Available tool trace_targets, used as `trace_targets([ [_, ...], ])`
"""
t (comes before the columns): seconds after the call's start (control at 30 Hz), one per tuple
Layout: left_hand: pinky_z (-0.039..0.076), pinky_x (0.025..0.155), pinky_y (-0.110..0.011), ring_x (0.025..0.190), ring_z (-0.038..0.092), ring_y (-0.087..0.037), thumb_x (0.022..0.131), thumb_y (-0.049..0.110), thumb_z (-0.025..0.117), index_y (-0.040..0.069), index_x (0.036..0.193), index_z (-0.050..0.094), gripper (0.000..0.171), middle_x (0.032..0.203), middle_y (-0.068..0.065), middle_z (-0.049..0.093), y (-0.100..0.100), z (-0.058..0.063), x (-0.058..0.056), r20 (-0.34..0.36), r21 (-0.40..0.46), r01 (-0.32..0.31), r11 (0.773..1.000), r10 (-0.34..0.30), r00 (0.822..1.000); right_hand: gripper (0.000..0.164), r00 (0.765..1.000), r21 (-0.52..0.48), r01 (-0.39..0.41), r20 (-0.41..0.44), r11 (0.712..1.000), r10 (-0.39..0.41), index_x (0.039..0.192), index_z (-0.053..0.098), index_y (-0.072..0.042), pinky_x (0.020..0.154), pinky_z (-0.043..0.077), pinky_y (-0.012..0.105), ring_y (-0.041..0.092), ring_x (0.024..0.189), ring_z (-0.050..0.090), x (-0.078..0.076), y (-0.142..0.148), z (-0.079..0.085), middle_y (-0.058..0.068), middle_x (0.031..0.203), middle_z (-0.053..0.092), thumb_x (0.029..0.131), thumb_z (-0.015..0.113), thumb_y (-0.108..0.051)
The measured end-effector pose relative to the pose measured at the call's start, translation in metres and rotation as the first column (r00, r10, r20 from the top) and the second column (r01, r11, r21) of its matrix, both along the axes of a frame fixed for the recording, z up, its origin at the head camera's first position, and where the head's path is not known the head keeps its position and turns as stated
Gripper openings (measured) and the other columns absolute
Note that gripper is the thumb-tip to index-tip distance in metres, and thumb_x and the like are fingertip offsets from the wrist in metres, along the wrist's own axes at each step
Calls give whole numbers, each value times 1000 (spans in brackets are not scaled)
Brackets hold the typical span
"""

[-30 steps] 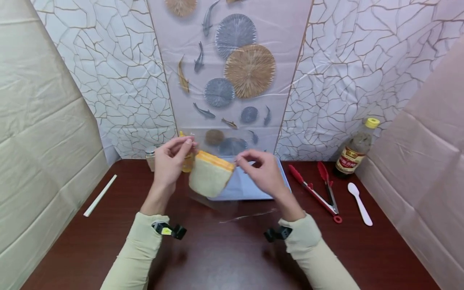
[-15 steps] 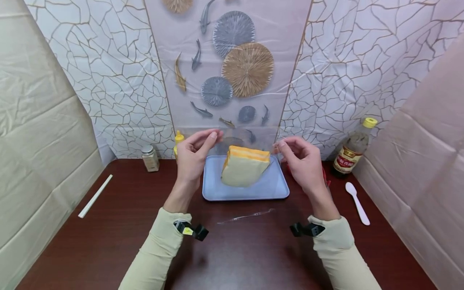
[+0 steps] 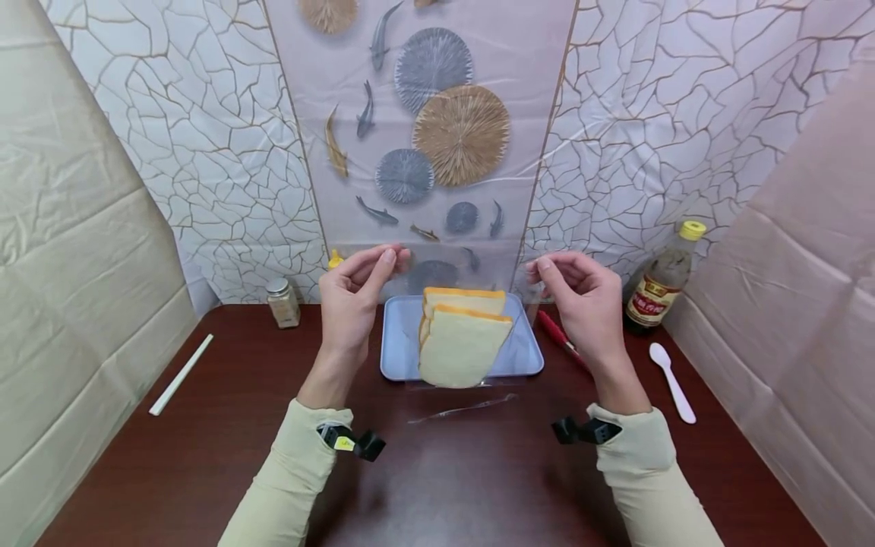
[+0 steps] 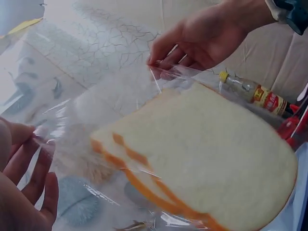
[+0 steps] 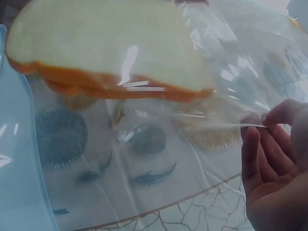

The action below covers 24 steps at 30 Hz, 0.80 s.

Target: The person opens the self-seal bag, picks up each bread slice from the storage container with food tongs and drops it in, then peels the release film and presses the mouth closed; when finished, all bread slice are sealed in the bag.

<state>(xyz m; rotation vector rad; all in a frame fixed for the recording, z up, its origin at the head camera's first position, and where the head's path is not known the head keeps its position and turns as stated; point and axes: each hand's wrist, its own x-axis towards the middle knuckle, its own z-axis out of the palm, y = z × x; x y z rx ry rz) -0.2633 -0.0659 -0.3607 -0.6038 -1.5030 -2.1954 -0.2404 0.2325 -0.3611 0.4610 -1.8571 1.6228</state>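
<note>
Two or so slices of bread [image 3: 465, 349] with orange-brown crusts hang inside a clear plastic bag [image 4: 72, 120], in front of a light blue tray [image 3: 394, 342]. My left hand [image 3: 352, 304] pinches the bag's upper left part between thumb and fingers. At the upper right, my right hand [image 3: 581, 304] pinches the bag in the same way. The film is stretched between both hands, as the right wrist view shows beside my right hand [image 5: 279, 163]. The slices lean apart at their tops. The bag's lower end is hard to make out.
On the right stand a sauce bottle [image 3: 659, 281] with a yellow cap and a white spoon [image 3: 673, 384]. Red tongs [image 3: 562, 336] are partly hidden behind my right hand. A shaker jar [image 3: 283, 304], white chopsticks [image 3: 181, 376] and a clear strip [image 3: 465, 409] lie about the table.
Both hands moved right and spread apart, carrying the bagged bread from the tray's left side to in front of it. The slices, earlier pressed together, have separated and sit lower.
</note>
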Motion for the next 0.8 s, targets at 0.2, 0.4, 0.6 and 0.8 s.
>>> trace_targets([
  [0.2, 66, 84, -34, 88, 81, -19, 103, 14, 77, -4, 119, 79, 24, 103, -5, 85, 0, 1, 4, -36, -29, -9, 1000, 8, 999, 21, 999, -35, -31, 23, 999, 32, 109, 75, 3, 63, 58, 21, 13, 77, 73, 1, -3, 0, 3, 96, 82, 104, 75, -17],
  [0.4, 67, 84, -38, 85, 82, -16, 101, 10, 78, -6, 119, 78, 24, 101, -6, 85, -4, -2, 0, -50, -68, -10, 998, 7, 999, 23, 999, -60, 11, 40, 998, -8, 120, 76, 0, 67, 61, 19, 9, 76, 74, 2, -8, -3, -4, 91, 82, 102, 77, -13],
  [0.6, 66, 87, -39, 91, 83, -16, 100, 4, 76, -11, 121, 75, 25, 101, -7, 85, -14, -6, -8, -12, -66, 74, 995, -75, 997, 21, 1000, -101, 23, 10, 995, -22, 117, 77, 2, 69, 60, 21, 11, 76, 71, 0, -9, -3, -2, 88, 80, 103, 76, -13],
  [0.8, 64, 92, -39, 99, 83, -24, 99, -9, 71, -12, 124, 72, 25, 105, -13, 84, -22, -11, -14, 46, -29, 262, 965, -261, 964, 26, 999, -168, -21, -32, 986, 16, 114, 74, 11, 68, 58, 21, 11, 72, 70, -2, -10, -3, 2, 85, 79, 104, 74, -13],
])
